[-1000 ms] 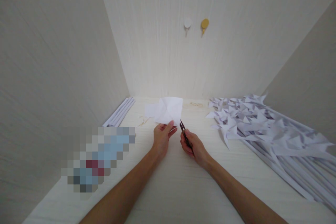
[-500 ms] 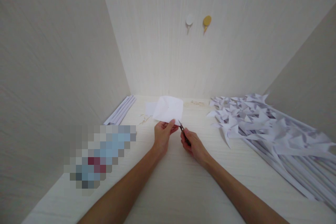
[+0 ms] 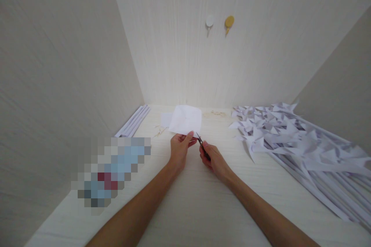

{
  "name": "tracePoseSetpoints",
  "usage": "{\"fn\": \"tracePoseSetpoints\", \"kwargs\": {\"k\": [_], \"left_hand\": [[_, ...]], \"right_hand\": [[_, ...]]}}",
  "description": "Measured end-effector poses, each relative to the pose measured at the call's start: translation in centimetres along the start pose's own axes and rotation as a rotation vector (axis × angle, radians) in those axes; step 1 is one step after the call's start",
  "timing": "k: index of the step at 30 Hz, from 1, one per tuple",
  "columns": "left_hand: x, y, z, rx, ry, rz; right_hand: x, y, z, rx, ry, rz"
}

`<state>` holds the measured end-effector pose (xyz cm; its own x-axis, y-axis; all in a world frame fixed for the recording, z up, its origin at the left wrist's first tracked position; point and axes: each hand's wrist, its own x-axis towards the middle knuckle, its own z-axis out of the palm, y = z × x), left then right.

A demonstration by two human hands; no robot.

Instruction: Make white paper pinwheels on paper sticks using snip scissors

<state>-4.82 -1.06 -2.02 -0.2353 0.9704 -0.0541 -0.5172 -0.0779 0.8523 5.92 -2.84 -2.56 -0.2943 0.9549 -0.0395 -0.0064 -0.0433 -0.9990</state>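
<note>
- Our left hand pinches the paper square, now tipped flatter than a second ago.
- Our right hand grips small scissors, whose tips have reached its near corner.

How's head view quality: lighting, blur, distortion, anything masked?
Head view: soft, even light, no glare, faint shadows under the left hand and right hand; wide-angle bend splays the walls; sharp at the paper square and snips; pixelated block masks the table's left.
</note>
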Motion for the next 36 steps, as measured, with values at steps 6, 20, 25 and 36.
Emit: {"fn": "tracePoseSetpoints", "kwargs": {"k": [6, 20, 25, 36], "left_hand": [[0.21, -0.13, -0.12, 0.007, -0.015, -0.002], [0.28, 0.07, -0.24, 0.017, -0.040, -0.006], [0.35, 0.07, -0.35, 0.040, -0.051, -0.003], [0.31, 0.03, -0.38, 0.056, -0.041, 0.003]], "right_hand": [[0.01, 0.06, -0.08, -0.008, -0.010, -0.019], [0.12, 0.28, -0.18, 0.010, -0.025, -0.033], [0.07, 0.17, -0.11, 0.005, -0.022, -0.023], [0.07, 0.15, 0.02, -0.048, -0.003, -0.046]]}}
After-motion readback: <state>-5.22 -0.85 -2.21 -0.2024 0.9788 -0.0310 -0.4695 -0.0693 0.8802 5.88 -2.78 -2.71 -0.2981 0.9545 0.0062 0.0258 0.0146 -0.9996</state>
